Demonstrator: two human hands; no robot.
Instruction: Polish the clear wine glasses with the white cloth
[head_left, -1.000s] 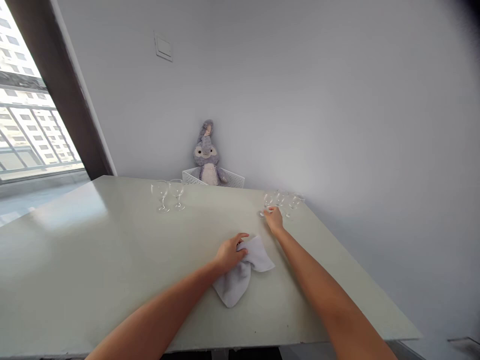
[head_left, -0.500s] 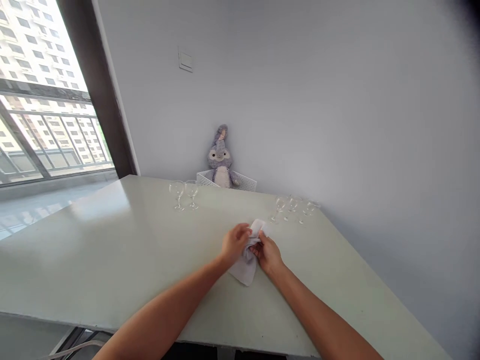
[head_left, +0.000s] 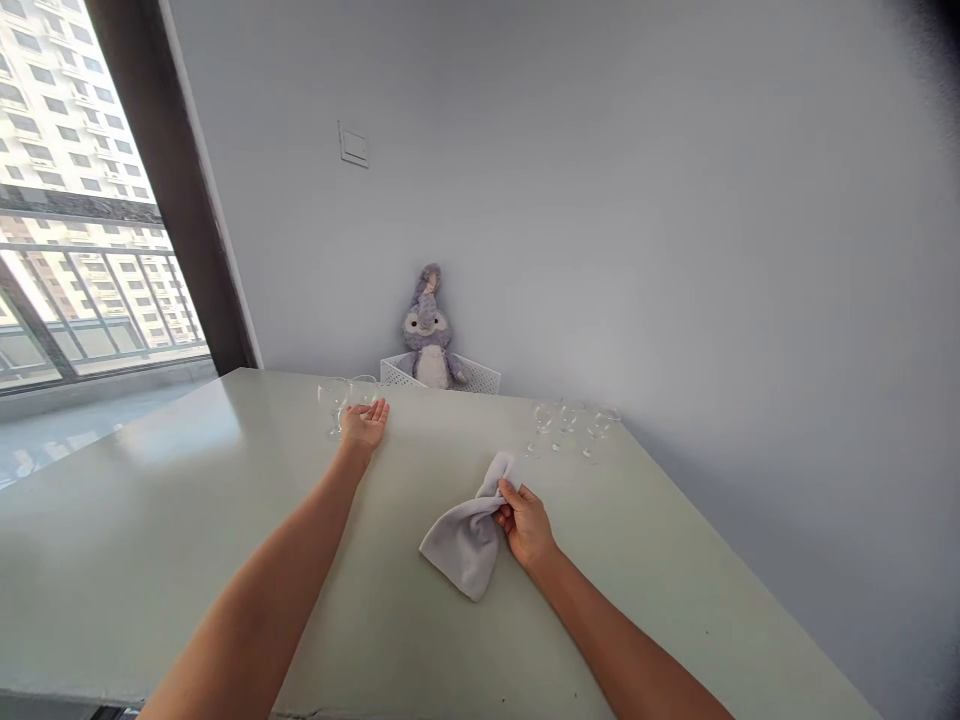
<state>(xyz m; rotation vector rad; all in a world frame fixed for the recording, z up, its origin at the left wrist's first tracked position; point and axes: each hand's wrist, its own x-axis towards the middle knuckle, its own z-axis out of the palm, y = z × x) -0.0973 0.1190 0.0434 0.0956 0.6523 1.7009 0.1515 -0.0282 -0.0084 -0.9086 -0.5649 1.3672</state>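
Observation:
My right hand [head_left: 527, 524] pinches a light grey cloth [head_left: 461, 545], which is bunched at the grip and hangs down to the left above the table. My left hand [head_left: 365, 424] reaches out to the far left with its fingers stretched and parted. It is in front of a clear stemmed glass [head_left: 364, 383] and hides the lower part of it; whether it touches the glass I cannot tell. Another clear stemmed glass [head_left: 332, 398] stands just left of that hand. Three more stemmed glasses [head_left: 568, 418] stand together at the back right, beyond the cloth.
The pale green tabletop [head_left: 390, 600] runs back to a grey wall [head_left: 637, 250]. At its far edge a white perforated basket [head_left: 480, 376] holds a purple plush toy [head_left: 427, 330]. A window [head_left: 90, 220] is on the left.
My left hand has let go of the cloth and moved left and away from me to the pair of glasses. The cloth now hangs from my right hand alone, more spread out.

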